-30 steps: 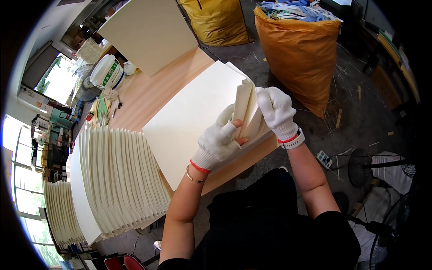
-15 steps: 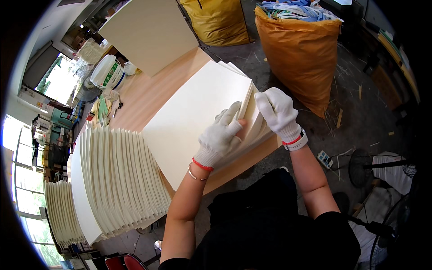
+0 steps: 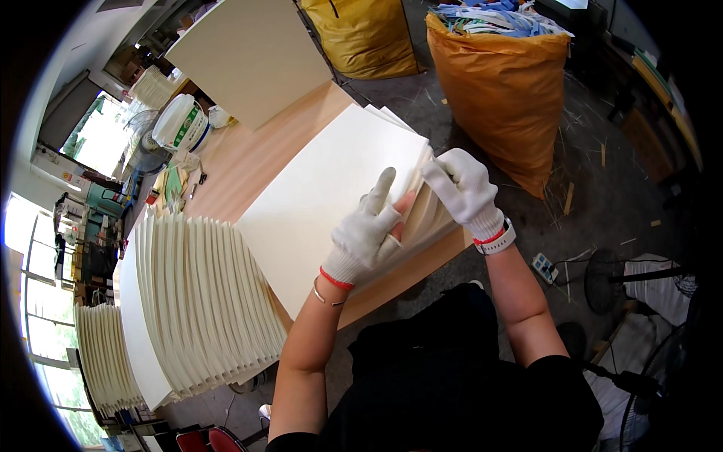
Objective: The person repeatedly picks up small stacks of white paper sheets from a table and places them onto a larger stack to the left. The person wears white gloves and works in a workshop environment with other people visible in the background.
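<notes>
A stack of large cream-white sheets (image 3: 324, 173), like thick card or board, lies on the table before me, its layers fanned apart along the right edge. My left hand (image 3: 365, 230), in a white knit glove with bare skin showing at some fingertips, rests on the top sheet by that edge, fingers stretched and apart. At the far right corner my right hand (image 3: 461, 188), gloved too, has its fingers curled and pressed together against the sheet's edge. What lies inside that grip is mostly hidden, though the sheet corner meets the fingertips.
Left of the stack stands a long row of folded cream boards (image 3: 203, 294). On the wooden table (image 3: 248, 154) are a white bucket (image 3: 181, 122) and small tools. A big board (image 3: 252, 60) leans behind. An orange sack (image 3: 501, 90) of scraps stands on the floor at right.
The top sheet's corner has shifted slightly right, meeting my right fingertips. My right hand has edged left, and my left hand's long finger now stretches out farther from the others.
</notes>
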Available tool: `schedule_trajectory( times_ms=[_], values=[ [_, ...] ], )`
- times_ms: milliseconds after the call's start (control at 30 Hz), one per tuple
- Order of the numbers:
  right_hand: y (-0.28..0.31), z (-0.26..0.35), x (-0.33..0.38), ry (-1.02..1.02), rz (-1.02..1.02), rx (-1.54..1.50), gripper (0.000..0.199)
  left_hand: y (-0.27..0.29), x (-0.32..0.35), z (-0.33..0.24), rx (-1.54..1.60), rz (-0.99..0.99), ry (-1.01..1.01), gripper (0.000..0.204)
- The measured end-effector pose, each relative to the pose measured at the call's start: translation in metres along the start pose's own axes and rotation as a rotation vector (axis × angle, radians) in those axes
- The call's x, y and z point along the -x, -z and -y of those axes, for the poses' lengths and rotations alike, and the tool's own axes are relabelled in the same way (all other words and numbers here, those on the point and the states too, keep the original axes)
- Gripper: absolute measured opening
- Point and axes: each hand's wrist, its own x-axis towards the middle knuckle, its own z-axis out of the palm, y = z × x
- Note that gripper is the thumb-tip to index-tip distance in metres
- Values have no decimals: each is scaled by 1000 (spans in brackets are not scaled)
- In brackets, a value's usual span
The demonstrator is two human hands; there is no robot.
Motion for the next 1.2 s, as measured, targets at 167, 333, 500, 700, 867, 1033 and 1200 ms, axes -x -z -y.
schedule_trajectory(
  times_ms=[167, 333, 500, 700, 867, 1033, 1200],
  values=[
    [-2, -2, 3, -14, 7, 93, 39, 1, -2, 3, 9, 106, -18, 54],
    [-5, -2, 2, -20, -7, 141, 40, -3, 0, -2, 85, 60, 90, 55],
    [-5, 0, 3, -28, -3, 148, 38, -5, 1, -2, 107, 3, 81, 58],
    [-2, 1, -1, -20, -8, 3, 39, 1, 1, -3, 72, 48, 46, 48],
    [-6, -1, 2, -39, 3, 93, 41, -5, 1, 12, 38, 51, -48, 50],
    [-7, -2, 4, -49, -9, 127, 39, -5, -1, -4, 86, 61, 128, 49],
    [-3, 1, 1, -22, -31, 91, 34, -1, -2, -8, 122, 33, 115, 48]
  ],
)
